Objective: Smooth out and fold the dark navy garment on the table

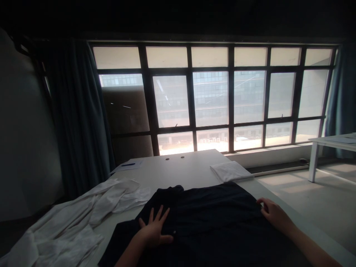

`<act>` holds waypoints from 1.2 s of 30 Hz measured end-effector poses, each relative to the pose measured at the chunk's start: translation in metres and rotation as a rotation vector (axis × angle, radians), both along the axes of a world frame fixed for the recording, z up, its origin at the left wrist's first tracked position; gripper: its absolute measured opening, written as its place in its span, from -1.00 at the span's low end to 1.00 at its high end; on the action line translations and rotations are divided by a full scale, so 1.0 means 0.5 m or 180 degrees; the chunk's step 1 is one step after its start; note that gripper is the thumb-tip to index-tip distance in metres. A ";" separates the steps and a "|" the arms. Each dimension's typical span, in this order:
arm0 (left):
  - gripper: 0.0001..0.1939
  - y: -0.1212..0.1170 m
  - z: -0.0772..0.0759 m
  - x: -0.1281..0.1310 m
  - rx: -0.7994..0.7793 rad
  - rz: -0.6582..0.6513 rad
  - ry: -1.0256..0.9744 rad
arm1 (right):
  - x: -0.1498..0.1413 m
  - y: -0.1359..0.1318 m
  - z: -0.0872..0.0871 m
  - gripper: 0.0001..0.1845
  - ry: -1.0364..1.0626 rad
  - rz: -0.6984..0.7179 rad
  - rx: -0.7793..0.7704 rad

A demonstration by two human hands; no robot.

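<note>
A dark navy garment [211,218] lies spread flat on a white table [183,167] in front of me. My left hand [154,230] rests palm down on the garment's left part, fingers spread apart. My right hand [274,213] lies at the garment's right edge with its fingers curled onto the cloth; whether it pinches the cloth is unclear.
Crumpled white garments [83,218] lie on the table's left side. A folded white cloth [230,171] sits at the far right corner, and a paper with a pen [128,165] at the far left. Another white table [330,142] stands to the right, by large windows.
</note>
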State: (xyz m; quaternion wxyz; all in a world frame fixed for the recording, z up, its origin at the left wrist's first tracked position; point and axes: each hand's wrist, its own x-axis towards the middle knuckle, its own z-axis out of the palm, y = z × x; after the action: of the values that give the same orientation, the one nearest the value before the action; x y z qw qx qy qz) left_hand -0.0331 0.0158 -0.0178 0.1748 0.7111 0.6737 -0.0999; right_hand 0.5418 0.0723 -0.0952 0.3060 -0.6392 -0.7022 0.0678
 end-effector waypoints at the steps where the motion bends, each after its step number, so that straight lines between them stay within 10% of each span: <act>1: 0.19 0.000 0.000 0.000 -0.0004 0.0004 0.0001 | 0.001 0.001 -0.002 -0.66 0.0019 0.0033 0.0027; 36: 0.18 -0.008 0.017 0.012 -0.0016 0.0057 -0.0014 | 0.014 0.019 -0.027 -0.63 -0.0033 0.0109 -0.0119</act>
State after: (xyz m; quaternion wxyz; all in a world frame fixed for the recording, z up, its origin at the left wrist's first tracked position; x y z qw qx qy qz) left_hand -0.0271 0.0117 -0.0095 0.1789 0.7048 0.6794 -0.0985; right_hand 0.5486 0.0820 -0.1087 0.2891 -0.6331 -0.7133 0.0828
